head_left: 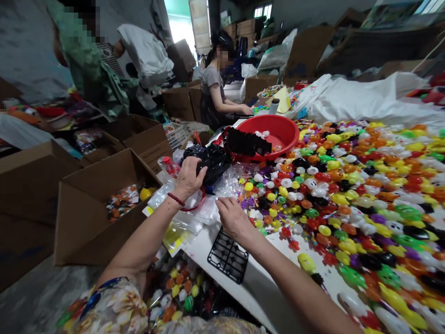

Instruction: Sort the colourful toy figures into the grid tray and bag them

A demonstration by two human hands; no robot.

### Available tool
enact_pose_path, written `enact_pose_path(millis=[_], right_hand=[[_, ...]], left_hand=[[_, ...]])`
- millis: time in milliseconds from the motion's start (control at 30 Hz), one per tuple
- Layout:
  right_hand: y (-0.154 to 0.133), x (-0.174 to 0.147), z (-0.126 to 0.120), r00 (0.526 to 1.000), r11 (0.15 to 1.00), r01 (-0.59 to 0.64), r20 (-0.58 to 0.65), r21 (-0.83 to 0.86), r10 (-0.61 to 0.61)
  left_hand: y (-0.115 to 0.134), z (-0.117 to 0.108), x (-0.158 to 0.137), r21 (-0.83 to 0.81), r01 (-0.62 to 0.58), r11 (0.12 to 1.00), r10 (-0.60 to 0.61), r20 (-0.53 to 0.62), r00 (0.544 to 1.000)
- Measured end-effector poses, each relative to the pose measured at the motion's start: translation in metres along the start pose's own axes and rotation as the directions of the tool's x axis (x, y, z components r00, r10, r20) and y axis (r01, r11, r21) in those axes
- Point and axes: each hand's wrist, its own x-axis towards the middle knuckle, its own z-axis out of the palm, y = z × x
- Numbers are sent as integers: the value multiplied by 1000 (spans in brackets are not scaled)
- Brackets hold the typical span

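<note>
My left hand [189,178], with a red bead bracelet on the wrist, reaches to the near side of a crumpled black plastic bag [213,162]. Its thumb and fingers are apart, and I see nothing held in it. A red-capped bottle [170,165] stands just left of it, and a red ring [198,204] lies under the wrist among clear plastic bags [208,211]. My right hand [236,220] hovers at the far end of a black plastic grid tray [227,257] on the white tabletop. Its fingers are loosely bent, the thumb apart, with nothing visible in them.
Small colourful plastic toys [347,199] cover the table's right side. A red basin [274,130] with black grids [245,141] on its rim stands ahead. An open cardboard box [90,232] is at left. One co-worker [215,93] sits opposite; another person [107,58] stands back left.
</note>
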Motion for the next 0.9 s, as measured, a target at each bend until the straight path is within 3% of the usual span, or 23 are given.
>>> enact_pose_path(millis=[100,200,300,400,533,633,733,900], right_hand=[[-8,-13,3,1000,1000,1,29,-31,0],[-17,-27,5,998,999,-4,56,-33,6],[-25,-39,3,996,1000,-24,82,-16,25],[-30,-47,-1,993,998,-58,106,-15,59],[-31,-51,-3,988,996,-88,127,-3,88],[-29,-53,-2,987,995,-101,128,-4,101],[-26,-55,-1,984,994,-106,141,-9,106],[-5,-37,-8,997,993,-73,7,94,73]], left_hand=[[8,0,-2,77,-155,985,134,221,966],[11,4,-2,130,-163,978,108,353,929],[6,7,1,42,-20,999,7,290,957],[-1,8,6,-121,213,969,-192,164,968],[-7,11,10,-267,449,853,-473,-29,881],[-5,18,6,-390,513,765,-594,-118,796],[0,27,-3,-478,550,685,-669,-115,734],[5,33,-20,-500,561,660,-673,-64,737]])
